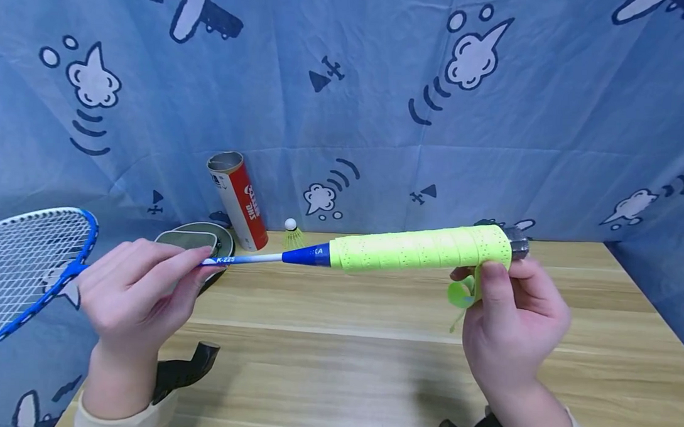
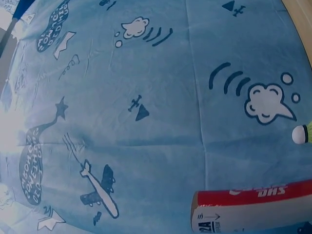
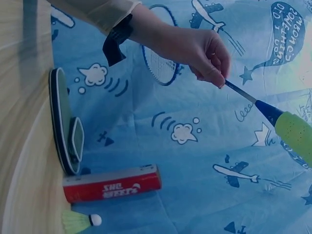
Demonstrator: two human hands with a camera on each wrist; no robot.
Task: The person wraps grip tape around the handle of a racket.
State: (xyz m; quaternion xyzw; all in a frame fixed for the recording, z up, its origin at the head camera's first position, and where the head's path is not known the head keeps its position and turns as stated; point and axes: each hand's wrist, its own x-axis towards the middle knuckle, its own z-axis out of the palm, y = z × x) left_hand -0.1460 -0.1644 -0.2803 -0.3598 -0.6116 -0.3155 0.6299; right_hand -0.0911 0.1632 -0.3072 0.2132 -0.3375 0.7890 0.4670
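A blue and white badminton racket [image 1: 306, 255] is held level across the head view, its strung head at the far left. My left hand [image 1: 141, 288] pinches the thin shaft between thumb and fingers. Yellow-green perforated grip tape [image 1: 414, 249] is wound in overlapping turns along the handle. At the handle's dark butt end [image 1: 517, 243], some of which shows bare, my right hand [image 1: 516, 332] pinches the tape with thumb and fingers. A loose curled strip [image 1: 460, 293] of the tape hangs beside those fingers. The right wrist view shows the left hand [image 3: 200, 53] on the shaft.
Behind the racket, a red and white shuttlecock tube [image 1: 243, 200] stands open-topped on the wooden table [image 1: 337, 364]. Beside it are a yellow shuttlecock [image 1: 293, 234] and a dark round-edged case [image 1: 222, 234], partly hidden by the left hand. A blue printed cloth [image 1: 368, 114] hangs behind.
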